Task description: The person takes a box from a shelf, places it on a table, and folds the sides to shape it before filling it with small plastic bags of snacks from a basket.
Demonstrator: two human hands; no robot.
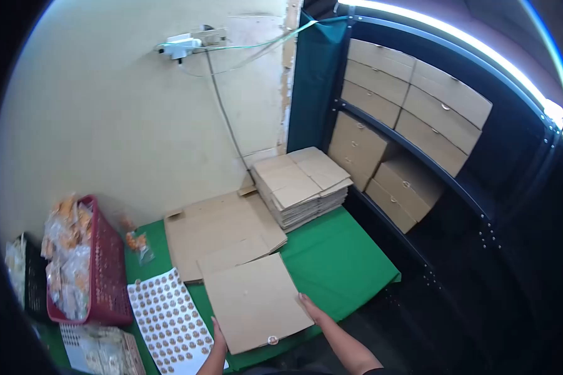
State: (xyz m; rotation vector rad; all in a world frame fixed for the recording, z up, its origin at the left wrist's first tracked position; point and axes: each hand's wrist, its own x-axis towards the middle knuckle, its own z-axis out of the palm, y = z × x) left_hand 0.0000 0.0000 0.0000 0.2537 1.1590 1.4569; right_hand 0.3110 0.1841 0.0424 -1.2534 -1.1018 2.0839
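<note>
A closed flat cardboard box (253,300) lies in front of me at the near edge of the table, one flap edge showing at its far left. A small round sticker (273,340) sits on its near edge. My left hand (218,345) grips the box's left side near the front corner. On the opposite side my right hand (311,307) holds the right edge, thumb on top; its other fingers are hidden. Left of the box lies a white sheet of round stickers (171,322). Behind the box is an unfolded cardboard piece (222,228).
A stack of flat cardboard (303,181) stands at the back of the green-covered table (338,250). At left, a red basket (100,269) holds plastic packets (72,269). Black shelves (413,140) with stickered boxes (447,103) rise at right. A cable (222,106) runs down the wall.
</note>
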